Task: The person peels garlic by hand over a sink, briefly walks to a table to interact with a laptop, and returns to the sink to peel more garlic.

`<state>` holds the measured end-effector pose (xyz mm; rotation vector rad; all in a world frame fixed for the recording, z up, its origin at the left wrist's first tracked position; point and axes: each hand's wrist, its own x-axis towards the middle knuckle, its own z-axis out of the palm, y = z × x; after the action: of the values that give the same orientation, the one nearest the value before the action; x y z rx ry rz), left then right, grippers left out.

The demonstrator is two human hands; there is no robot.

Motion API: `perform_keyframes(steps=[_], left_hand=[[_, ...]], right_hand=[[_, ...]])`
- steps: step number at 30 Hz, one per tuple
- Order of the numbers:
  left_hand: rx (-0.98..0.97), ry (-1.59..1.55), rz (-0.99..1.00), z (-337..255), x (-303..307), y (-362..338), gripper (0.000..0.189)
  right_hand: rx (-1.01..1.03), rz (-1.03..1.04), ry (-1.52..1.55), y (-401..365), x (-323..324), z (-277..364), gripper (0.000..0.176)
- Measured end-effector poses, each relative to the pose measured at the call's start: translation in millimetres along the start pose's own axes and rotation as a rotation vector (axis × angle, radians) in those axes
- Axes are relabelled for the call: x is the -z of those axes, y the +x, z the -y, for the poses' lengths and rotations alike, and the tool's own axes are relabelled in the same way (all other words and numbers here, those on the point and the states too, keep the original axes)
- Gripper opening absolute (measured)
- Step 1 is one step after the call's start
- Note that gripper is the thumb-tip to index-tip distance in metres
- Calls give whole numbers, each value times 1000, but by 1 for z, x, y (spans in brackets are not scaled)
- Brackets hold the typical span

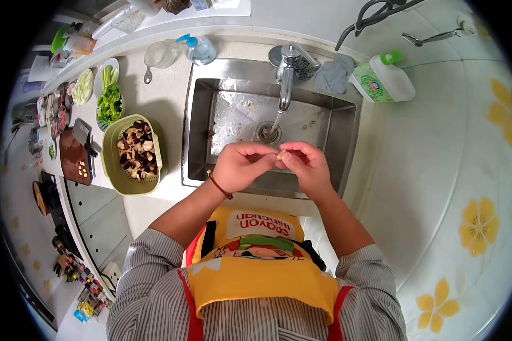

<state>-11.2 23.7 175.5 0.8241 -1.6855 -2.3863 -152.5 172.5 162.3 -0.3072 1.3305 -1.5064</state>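
Observation:
My left hand [246,166] and my right hand [306,169] meet over the front part of the steel sink [196,122]. Their fingertips pinch a small pale piece of food [280,154] between them; its exact kind is too small to make out. Behind the fingers, a thin stream of water runs from the chrome faucet [286,85] toward the drain [268,132]. Bits of food scraps lie on the wet sink floor. To the left of the sink, a green colander basket [111,165] holds dark and pale chopped mushroom-like pieces [137,149].
Left of the basket, a cleaver [84,135] rests on a brown cutting board [71,153] with small pale slices. Plates of green vegetables [109,105] stand behind it. A blue-pump bottle [200,51], glass jar [158,55], grey cloth [334,74] and white detergent bottle [384,79] line the back.

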Motion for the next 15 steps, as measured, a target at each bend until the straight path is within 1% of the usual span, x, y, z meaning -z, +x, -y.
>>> perform_keyframes(steps=[3, 5, 6, 8, 10, 11, 13, 14, 15], left_hand=[[63, 41, -15, 4, 4, 12, 13], [82, 32, -41, 8, 8, 21, 13], [99, 70, -65, 13, 10, 26, 12], [124, 101, -95, 28, 16, 39, 11], [42, 277, -173, 46, 20, 54, 9], [51, 269, -177, 54, 22, 60, 9], [8, 213, -188, 63, 24, 76, 8], [52, 194, -195, 70, 25, 84, 8], [57, 187, -198, 76, 25, 93, 8]], right_hand=[[-73, 32, -16, 14, 6, -3, 24], [-191, 17, 35, 26, 9, -6, 27], [-202, 23, 31, 33, 10, -8, 27], [-300, -13, 120, 46, 13, -16, 29], [-341, -44, 146, 60, 14, -22, 29], [-371, -76, 173, 67, 16, -25, 30], [-397, -100, 194, 81, 22, -33, 29], [-410, -125, 219, 88, 26, -37, 27], [-418, -127, 214, 96, 31, -43, 27]])
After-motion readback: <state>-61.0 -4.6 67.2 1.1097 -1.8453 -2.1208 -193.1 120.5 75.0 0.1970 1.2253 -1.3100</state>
